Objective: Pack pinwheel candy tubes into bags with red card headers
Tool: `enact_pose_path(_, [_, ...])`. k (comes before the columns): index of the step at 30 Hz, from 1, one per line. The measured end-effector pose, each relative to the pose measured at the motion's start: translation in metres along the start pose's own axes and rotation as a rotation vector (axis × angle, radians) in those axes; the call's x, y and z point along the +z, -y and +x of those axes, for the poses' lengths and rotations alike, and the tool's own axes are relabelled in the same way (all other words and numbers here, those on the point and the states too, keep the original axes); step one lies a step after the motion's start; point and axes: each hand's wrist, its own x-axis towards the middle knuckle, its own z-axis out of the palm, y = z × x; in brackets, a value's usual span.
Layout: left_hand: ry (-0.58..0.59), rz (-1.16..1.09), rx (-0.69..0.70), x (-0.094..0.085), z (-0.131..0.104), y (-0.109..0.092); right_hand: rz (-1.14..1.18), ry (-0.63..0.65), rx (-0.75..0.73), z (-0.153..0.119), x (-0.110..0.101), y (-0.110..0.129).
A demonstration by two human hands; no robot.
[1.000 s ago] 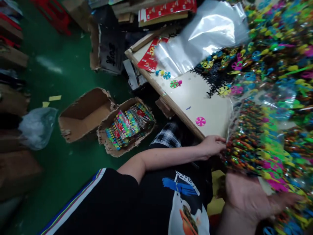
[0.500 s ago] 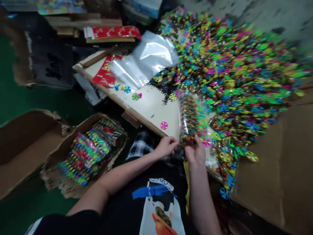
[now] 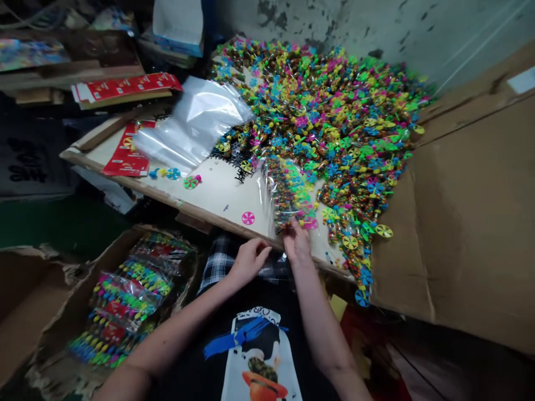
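A clear plastic bag (image 3: 288,189) filled with rows of small colourful pieces lies on the white table (image 3: 213,197) near its front edge. My right hand (image 3: 297,240) grips the bag's near end, thumb on top. Just left of it, at the table edge, my left hand (image 3: 251,259) has its fingers curled and pressed together; whatever they may hold is too small to make out. A large heap of colourful pinwheel pieces (image 3: 334,128) covers the back and right of the table. One pink wheel (image 3: 248,218) lies left of the bag.
Flat clear bags (image 3: 200,120) and red printed cards (image 3: 129,153) lie on the table's left. A torn carton (image 3: 54,356) with filled packs (image 3: 125,301) stands at lower left. Large cardboard (image 3: 468,223) borders the right side, with a wall behind the heap.
The view has swung, so the table and both hands appear further left. My left hand has drawn slightly away from the filled bag; my right hand still grips its near end.
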Motion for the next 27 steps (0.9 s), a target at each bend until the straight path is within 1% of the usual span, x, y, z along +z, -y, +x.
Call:
enact_pose_path(2, [-0.109, 0.193, 0.110, -0.001, 0.007, -0.008, 0.005, 0.036, 0.023, -0.005, -0.001, 0.001])
enact_pose_path(4, [-0.167, 0.377, 0.173, 0.000, 0.014, -0.016, 0.022, 0.103, 0.069, -0.011, -0.004, 0.003])
enact_pose_path(6, [-0.160, 0.528, 0.185, 0.001, 0.021, -0.020, 0.048, 0.147, 0.094, -0.016, -0.007, 0.005])
enact_pose_path(8, [-0.136, 0.614, 0.188, 0.002, 0.025, -0.019, 0.076, 0.147, 0.099, -0.018, -0.011, 0.006])
enact_pose_path(11, [-0.122, 0.639, 0.222, 0.001, 0.026, -0.010, 0.080, 0.142, 0.105, -0.018, -0.016, 0.006])
enact_pose_path(16, [-0.109, 0.648, 0.296, -0.003, 0.020, 0.004, 0.100, 0.167, 0.072, -0.011, -0.019, 0.002])
enact_pose_path(18, [-0.106, 0.673, 0.307, -0.004, 0.017, 0.006, 0.116, 0.162, 0.067, -0.007, -0.019, -0.001])
enact_pose_path(20, [-0.127, 0.703, 0.325, -0.004, 0.015, 0.005, 0.130, 0.153, 0.070, -0.005, -0.020, -0.003])
enact_pose_path(23, [-0.198, 0.754, 0.426, -0.001, 0.021, -0.001, 0.136, 0.171, 0.075, -0.003, -0.021, -0.005])
enact_pose_path(25, [-0.243, 0.796, 0.521, 0.002, 0.030, -0.004, 0.121, 0.203, 0.067, -0.003, -0.023, -0.005])
enact_pose_path(27, [-0.252, 0.818, 0.611, 0.006, 0.042, -0.003, 0.107, 0.218, 0.058, -0.004, -0.026, -0.004])
